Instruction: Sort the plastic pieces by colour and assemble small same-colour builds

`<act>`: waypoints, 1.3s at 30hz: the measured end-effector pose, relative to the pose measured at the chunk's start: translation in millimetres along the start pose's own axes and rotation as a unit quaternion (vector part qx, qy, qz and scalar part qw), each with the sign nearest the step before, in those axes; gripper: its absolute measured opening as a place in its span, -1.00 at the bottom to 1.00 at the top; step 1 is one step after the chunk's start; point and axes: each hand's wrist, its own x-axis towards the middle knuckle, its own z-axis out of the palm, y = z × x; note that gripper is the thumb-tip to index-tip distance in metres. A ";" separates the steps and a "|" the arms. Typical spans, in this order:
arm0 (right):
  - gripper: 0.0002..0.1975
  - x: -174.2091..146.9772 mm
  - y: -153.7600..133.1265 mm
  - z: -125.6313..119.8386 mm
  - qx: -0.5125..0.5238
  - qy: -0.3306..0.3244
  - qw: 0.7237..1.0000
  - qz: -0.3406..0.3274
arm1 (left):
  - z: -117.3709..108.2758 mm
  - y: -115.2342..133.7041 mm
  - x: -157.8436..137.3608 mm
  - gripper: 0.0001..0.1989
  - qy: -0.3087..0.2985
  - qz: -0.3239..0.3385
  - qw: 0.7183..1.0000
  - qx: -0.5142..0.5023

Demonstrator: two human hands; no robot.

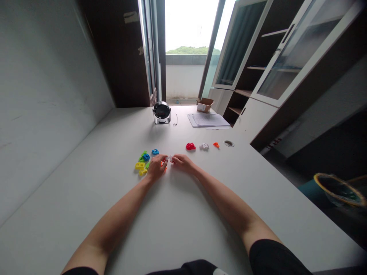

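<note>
Between my two hands is a small white plastic piece [169,158], with fingers of both hands closed on it. My left hand [156,166] comes in beside a loose pile of plastic pieces: yellow [140,165], green [142,156] and blue [155,151]. Partly hidden under the left fingers are red and orange pieces [164,169]. My right hand [182,162] pinches the white piece from the other side. Farther right lie a red cluster [190,146], a white cluster [204,146] and an orange piece [216,145], apart from one another.
On the white table [177,214], a round black device on a metal stand [161,112] is at the back. Papers [209,120] and an open cardboard box [204,105] lie back right. A cable hole [228,143] is near the right edge. A wall borders the left.
</note>
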 end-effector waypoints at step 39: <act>-0.64 -2.0 -3.4 1.2 -0.014 0.003 1.000 -0.009 | 0.8 -1.3 1.5 -0.73 -0.039 -0.021 0.998 0.051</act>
